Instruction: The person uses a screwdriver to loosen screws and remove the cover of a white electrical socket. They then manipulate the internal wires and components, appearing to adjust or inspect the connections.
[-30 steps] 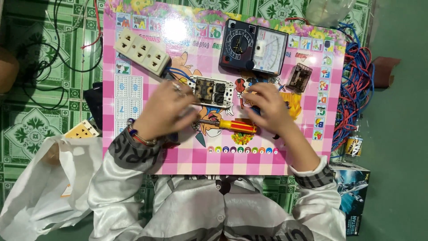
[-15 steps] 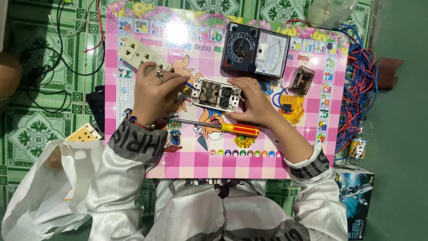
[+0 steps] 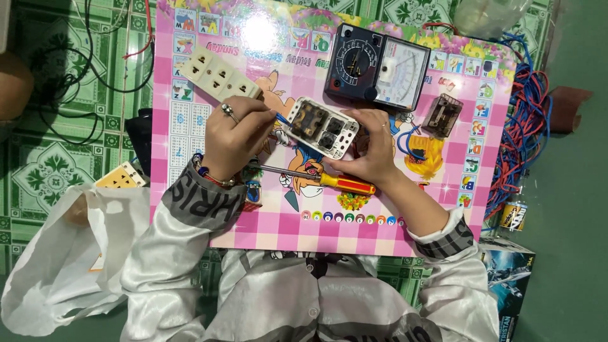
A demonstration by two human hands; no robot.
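Since the earlier frame the left hand (image 3: pixel 233 136) shifted onto a blue wire at the socket module (image 3: pixel 320 126), pinching it; the right hand (image 3: pixel 370 149) gripped the module above the pink board (image 3: pixel 190 114). Steadying the module firmly would aid insertion

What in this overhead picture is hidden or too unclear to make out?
- Head view: the left hand covers most of the thin blue-tipped tool it holds, so its kind is unclear.
- The right hand hides the near edge of the white socket plate.
- Screwdriver: its tip lies under the left wrist.
- Meter: the needle reading is too small.
- Blue box: cut by the frame's bottom edge.
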